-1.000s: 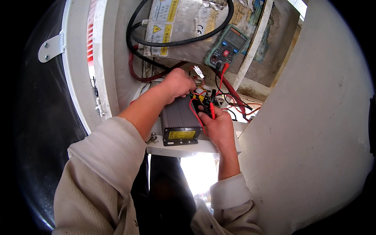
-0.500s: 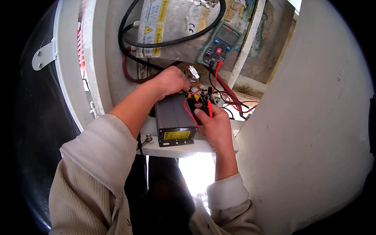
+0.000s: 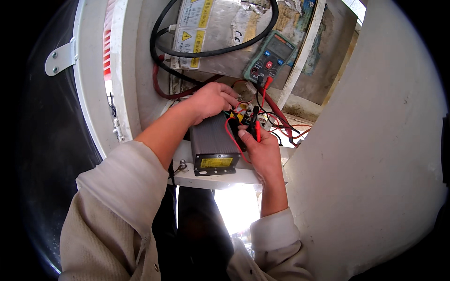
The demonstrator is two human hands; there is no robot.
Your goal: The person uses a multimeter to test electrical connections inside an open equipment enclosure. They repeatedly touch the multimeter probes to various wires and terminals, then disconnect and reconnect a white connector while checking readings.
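Observation:
A grey finned metal box (image 3: 212, 143) with a yellow label on its near end lies on a white shelf (image 3: 220, 180). My left hand (image 3: 212, 99) reaches over its far end, fingers pinched at small wires and a connector (image 3: 240, 108). My right hand (image 3: 260, 151) grips a red and a black test probe (image 3: 256, 127), their tips pointing at the same connector area. Red and black leads run from the probes up to a green multimeter (image 3: 271, 58) leaning against a silver housing.
A silver metal housing (image 3: 220, 33) with yellow warning labels stands behind, looped by thick black cables (image 3: 159, 56) and a red cable (image 3: 161, 91). A white panel edge (image 3: 123, 70) rises at left, a white curved wall (image 3: 375, 154) at right. Loose red and black wires (image 3: 293, 131) lie tangled on the shelf.
The view has drifted slightly; my hands stay at the box's far end. The right hand holds the probes in about the same place, the left fingers keep working at the wires.

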